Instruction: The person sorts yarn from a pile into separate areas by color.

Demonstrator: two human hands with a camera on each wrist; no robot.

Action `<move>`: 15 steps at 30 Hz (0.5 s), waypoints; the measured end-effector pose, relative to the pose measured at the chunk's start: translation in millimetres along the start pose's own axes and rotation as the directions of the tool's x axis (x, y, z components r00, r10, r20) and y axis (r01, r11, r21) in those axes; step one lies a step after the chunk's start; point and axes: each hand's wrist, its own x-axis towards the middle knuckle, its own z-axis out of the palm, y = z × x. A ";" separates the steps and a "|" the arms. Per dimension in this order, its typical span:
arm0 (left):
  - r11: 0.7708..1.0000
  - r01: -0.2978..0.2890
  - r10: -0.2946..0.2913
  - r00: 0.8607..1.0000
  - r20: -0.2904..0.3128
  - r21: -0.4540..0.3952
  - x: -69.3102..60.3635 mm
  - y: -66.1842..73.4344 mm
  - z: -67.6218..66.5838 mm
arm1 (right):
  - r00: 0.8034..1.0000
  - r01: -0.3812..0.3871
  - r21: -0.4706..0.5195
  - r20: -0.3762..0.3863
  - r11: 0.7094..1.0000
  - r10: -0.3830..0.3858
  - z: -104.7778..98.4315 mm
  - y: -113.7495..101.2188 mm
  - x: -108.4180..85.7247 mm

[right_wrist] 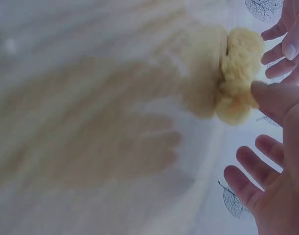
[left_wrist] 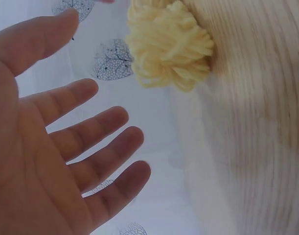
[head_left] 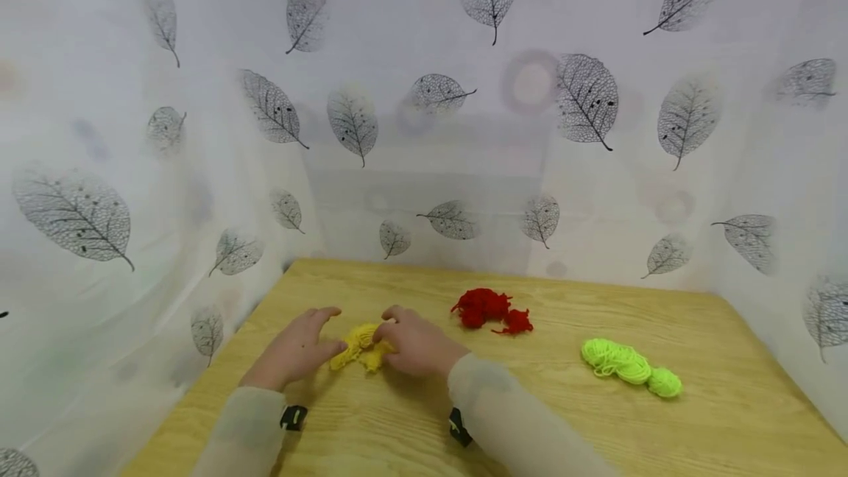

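A small bundle of yellow yarn point(head_left: 360, 338) lies on the wooden table between the two hands, with loops showing in the left wrist view. My left hand point(head_left: 298, 350) is just left of it, fingers spread and palm bare in the left wrist view. From the right, my right hand point(head_left: 419, 344) reaches over the yarn's near side. In the right wrist view its thumb point(right_wrist: 274, 98) overlaps the yarn point(right_wrist: 240, 56), and the other visible fingers are apart and loosely bent. Whether the thumb touches the yarn I cannot tell.
Red yarn point(head_left: 482, 308), a larger clump with a smaller one beside it, lies beyond the right hand. A bright green skein point(head_left: 619, 361) with a small ball at its end sits farther right. White leaf-printed cloth point(head_left: 424, 153) hangs around the wooden table point(head_left: 662, 315).
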 end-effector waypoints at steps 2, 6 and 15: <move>1.000 -0.014 0.014 1.000 -0.016 0.006 1.4 2.5 -0.1 | 1.000 -0.001 -0.026 -0.010 1.000 0.001 -6.2 3.8 -4.2; 0.998 -0.058 0.060 0.996 -0.071 0.035 5.6 7.8 1.3 | 0.999 -0.037 -0.074 -0.026 0.997 0.035 -20.4 16.4 -17.1; 0.978 -0.128 0.160 0.967 -0.197 0.165 7.7 22.0 5.5 | 0.984 -0.128 -0.129 -0.136 0.983 0.111 -51.7 56.7 -79.0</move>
